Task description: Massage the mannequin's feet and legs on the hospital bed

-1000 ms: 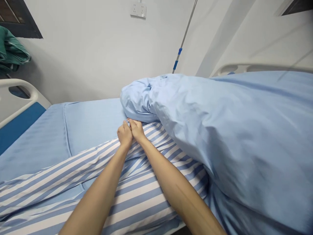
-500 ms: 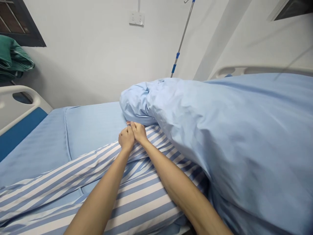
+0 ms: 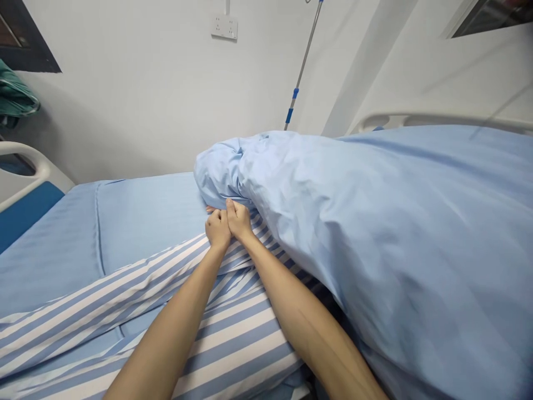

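Observation:
My left hand (image 3: 218,226) is closed, its knuckles up, over the end of a blue-and-white striped sleeve (image 3: 145,278). Pressed against its side is my right hand (image 3: 239,219), also closed, with the thumb pointing up at the lower edge of a puffy light blue quilt (image 3: 300,183). What the fingers of either hand hold, if anything, is hidden. Just beyond my left hand, fingertips of another person's hand (image 3: 210,209) show under the quilt's edge. Striped clothing (image 3: 245,333) on that person's body lies beneath my forearms.
A light blue sheet (image 3: 145,205) covers the bed. Pale bed rails (image 3: 37,158) stand at left, and another rail (image 3: 437,118) is behind the quilt. An IV pole (image 3: 306,61) rises by the wall, near a socket (image 3: 225,26). Green cloth (image 3: 16,94) hangs at far left.
Both hands have shifted slightly right relative to the quilt and the other person's fingertips. My right thumb has lifted to the quilt's edge. The view has turned a little right.

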Tool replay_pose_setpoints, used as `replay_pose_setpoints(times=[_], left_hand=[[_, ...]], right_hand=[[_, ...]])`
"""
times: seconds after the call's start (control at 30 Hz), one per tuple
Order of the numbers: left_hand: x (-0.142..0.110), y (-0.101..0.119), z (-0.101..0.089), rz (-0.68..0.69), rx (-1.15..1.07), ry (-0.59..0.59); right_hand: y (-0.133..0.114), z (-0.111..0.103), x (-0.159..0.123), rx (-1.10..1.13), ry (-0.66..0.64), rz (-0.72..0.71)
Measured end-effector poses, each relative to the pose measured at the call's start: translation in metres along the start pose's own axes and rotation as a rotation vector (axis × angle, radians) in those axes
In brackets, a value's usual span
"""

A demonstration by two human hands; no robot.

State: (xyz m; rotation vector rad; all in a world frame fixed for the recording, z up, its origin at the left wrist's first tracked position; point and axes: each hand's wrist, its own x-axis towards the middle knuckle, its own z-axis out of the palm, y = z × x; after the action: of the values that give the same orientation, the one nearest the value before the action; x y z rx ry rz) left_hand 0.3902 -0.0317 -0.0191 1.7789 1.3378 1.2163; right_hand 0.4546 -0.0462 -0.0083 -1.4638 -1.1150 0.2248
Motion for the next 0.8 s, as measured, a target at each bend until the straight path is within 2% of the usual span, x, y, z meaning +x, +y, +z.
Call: replay_pose_setpoints(times=[0.07, 0.13, 0.23, 0.4, 0.47, 0.57, 0.7, 0.8], left_hand=[[-0.001, -0.002, -0.001, -0.006, 0.038, -0.028], [0.002, -0.001, -0.001, -0.025, 0.040, -0.024], [0.010, 0.005, 0.001, -0.054, -0.045, -0.006], [0.021, 0.023, 0.009, -0.072, -0.289, 0.032], [0.019, 0.023, 0.012, -0.040, -0.246, 0.000], [0.012, 0.015, 0.013, -0.005, -0.060, -0.073], [0.004, 0.008, 0.014, -0.010, 0.008, -0.118], [0.006, 0.010, 0.012, -0.006, -0.054, -0.152]], right_hand=[[0.000, -0.005, 0.000, -0.119, 0.045, -0.049], [0.004, -0.006, 0.002, -0.154, 0.037, -0.036], [0.013, -0.005, 0.005, -0.088, -0.028, -0.006], [0.021, -0.006, 0.009, 0.104, -0.045, 0.017], [0.019, -0.006, 0.010, 0.132, -0.024, 0.025], [0.014, -0.008, 0.009, 0.093, 0.044, 0.033], [0.015, -0.015, 0.009, -0.086, 0.103, -0.080], [0.029, -0.021, 0.014, -0.120, 0.003, -0.104]])
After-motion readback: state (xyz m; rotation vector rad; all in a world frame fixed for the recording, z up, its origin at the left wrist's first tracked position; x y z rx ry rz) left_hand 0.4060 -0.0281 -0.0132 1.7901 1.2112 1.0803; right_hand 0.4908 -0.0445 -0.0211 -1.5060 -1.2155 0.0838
